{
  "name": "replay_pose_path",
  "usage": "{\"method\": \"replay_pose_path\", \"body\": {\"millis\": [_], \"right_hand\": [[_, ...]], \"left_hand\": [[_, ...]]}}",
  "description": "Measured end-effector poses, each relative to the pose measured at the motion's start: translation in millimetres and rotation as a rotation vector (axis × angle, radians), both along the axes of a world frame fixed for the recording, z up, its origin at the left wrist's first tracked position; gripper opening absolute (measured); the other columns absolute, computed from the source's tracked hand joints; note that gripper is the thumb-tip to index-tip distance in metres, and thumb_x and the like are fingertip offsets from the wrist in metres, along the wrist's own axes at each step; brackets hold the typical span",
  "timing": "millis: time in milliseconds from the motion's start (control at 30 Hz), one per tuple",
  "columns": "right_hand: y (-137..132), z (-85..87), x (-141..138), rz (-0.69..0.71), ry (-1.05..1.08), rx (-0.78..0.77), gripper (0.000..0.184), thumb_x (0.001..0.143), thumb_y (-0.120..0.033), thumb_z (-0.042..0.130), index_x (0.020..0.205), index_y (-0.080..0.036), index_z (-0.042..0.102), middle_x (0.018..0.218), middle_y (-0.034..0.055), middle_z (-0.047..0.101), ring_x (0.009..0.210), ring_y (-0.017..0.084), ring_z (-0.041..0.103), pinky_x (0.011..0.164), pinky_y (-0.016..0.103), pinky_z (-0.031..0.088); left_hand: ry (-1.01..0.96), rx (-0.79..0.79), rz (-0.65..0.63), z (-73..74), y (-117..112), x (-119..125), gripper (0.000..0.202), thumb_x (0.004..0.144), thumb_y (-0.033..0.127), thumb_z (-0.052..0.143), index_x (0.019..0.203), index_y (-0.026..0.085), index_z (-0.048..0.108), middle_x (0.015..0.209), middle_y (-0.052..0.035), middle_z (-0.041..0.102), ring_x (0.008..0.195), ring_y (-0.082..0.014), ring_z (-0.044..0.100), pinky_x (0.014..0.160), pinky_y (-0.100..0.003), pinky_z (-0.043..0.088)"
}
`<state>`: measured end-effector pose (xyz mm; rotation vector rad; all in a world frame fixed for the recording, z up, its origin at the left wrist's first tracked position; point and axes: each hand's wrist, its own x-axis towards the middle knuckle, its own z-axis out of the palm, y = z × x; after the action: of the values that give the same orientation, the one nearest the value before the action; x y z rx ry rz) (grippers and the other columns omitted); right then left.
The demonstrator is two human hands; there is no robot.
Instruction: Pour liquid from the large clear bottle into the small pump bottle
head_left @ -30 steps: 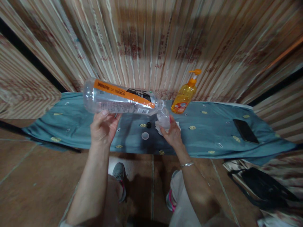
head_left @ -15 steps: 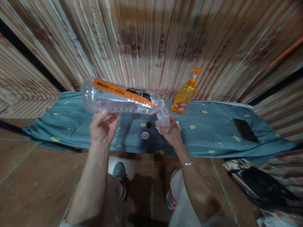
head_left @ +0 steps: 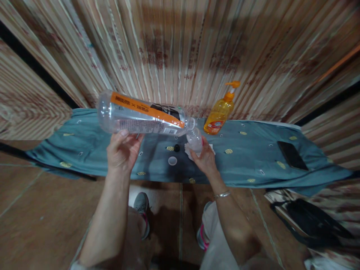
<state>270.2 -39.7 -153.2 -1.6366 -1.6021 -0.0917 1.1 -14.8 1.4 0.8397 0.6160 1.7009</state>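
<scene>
My left hand [head_left: 123, 150] is closed around the underside of a large clear plastic bottle [head_left: 140, 114] with an orange label strip. The bottle lies almost level, its neck pointing right and tipped slightly down. In my right hand [head_left: 206, 156] is a small clear bottle [head_left: 194, 138], its top meeting the large bottle's mouth. White tissue [head_left: 211, 149] shows behind the right hand. Below the bottles, a black cap [head_left: 176, 148] and a round translucent lid [head_left: 172, 161] rest on the cloth. Any liquid passing between the bottles is too faint to make out.
An orange pump bottle [head_left: 218, 116] stands behind the right hand. A black phone [head_left: 292, 155] lies at the right of the blue-green cloth [head_left: 239, 161]. Black poles [head_left: 39, 63] frame the sides, with a curtain [head_left: 174, 48] behind. A black bag [head_left: 317, 221] sits lower right.
The large bottle has shifted very slightly, its base a touch higher. Both hands keep their grip, and the other things stay where they were.
</scene>
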Motion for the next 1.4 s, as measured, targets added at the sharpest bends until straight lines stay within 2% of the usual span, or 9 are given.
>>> {"method": "replay_pose_path", "body": {"millis": [200,500,633,900,1067,1200,1267,1400], "right_hand": [[0.4,-0.9,-0.1,-0.004,-0.001,0.001,0.078,0.092,-0.052,0.061,0.154,-0.012,0.036,0.147,0.0259,0.062,0.133,0.037,0.064,0.109,0.056,0.055],[1.0,-3.9,0.0,0.005,-0.006,0.034,0.077,0.093,-0.052,0.060,0.155,-0.012,0.035,0.148,0.0255,0.062,0.134,0.037,0.063,0.110,0.058,0.055],[0.1,-2.5,0.0,0.003,-0.006,0.023,0.078,0.093,-0.050,0.060,0.154,-0.010,0.036,0.147,0.0265,0.062,0.135,0.037,0.063,0.111,0.059,0.054],[-0.1,-0.1,-1.0,0.007,0.005,0.001,0.078,0.094,-0.051,0.061,0.155,-0.012,0.035,0.148,0.0258,0.061,0.135,0.037,0.062,0.111,0.058,0.054],[0.0,-0.9,-2.5,0.010,0.016,0.016,0.076,0.094,-0.047,0.061,0.156,-0.013,0.033,0.148,0.0258,0.060,0.136,0.037,0.062,0.111,0.059,0.053],[0.4,-2.8,-0.9,0.005,0.004,0.021,0.078,0.093,-0.049,0.063,0.156,-0.011,0.035,0.147,0.0259,0.062,0.133,0.038,0.063,0.109,0.058,0.055],[0.6,-3.5,0.0,0.004,-0.001,0.015,0.079,0.093,-0.050,0.063,0.156,-0.013,0.034,0.148,0.0250,0.061,0.133,0.037,0.063,0.109,0.057,0.055],[0.6,-3.4,0.0,0.010,-0.004,0.013,0.078,0.094,-0.048,0.062,0.156,-0.011,0.034,0.148,0.0260,0.061,0.134,0.038,0.062,0.109,0.059,0.054]], "left_hand": [[-0.023,-0.020,0.011,1.5,-0.6,1.1,0.033,0.055,0.024,0.088,0.082,0.032,0.071,0.071,0.0038,0.071,0.077,-0.0199,0.069,0.090,-0.040,0.059],[-0.009,0.001,0.002,3.8,-1.5,3.3,0.035,0.055,0.026,0.089,0.084,0.033,0.070,0.072,0.0032,0.072,0.089,-0.0244,0.073,0.092,-0.041,0.059],[0.003,0.002,0.016,4.1,-1.4,3.6,0.035,0.054,0.028,0.089,0.083,0.033,0.071,0.076,0.0021,0.075,0.087,-0.0260,0.073,0.089,-0.043,0.061],[-0.010,0.000,0.012,3.0,-1.2,2.5,0.035,0.055,0.026,0.089,0.083,0.033,0.071,0.075,0.0031,0.074,0.084,-0.0232,0.072,0.088,-0.040,0.060],[0.002,0.010,0.001,2.4,-0.8,2.4,0.036,0.058,0.027,0.088,0.088,0.033,0.070,0.074,0.0020,0.072,0.098,-0.0262,0.073,0.096,-0.043,0.059],[-0.014,0.017,-0.017,2.3,-0.7,2.7,0.037,0.058,0.027,0.089,0.090,0.033,0.071,0.077,0.0021,0.073,0.106,-0.0274,0.073,0.097,-0.043,0.059],[-0.020,0.024,-0.020,2.5,-0.6,2.8,0.036,0.058,0.026,0.089,0.089,0.033,0.071,0.077,0.0021,0.074,0.103,-0.0269,0.073,0.096,-0.044,0.059],[-0.029,0.026,-0.005,2.4,-0.7,2.6,0.031,0.058,0.025,0.089,0.081,0.033,0.070,0.070,0.0040,0.071,0.082,-0.0223,0.072,0.094,-0.043,0.060]]}}
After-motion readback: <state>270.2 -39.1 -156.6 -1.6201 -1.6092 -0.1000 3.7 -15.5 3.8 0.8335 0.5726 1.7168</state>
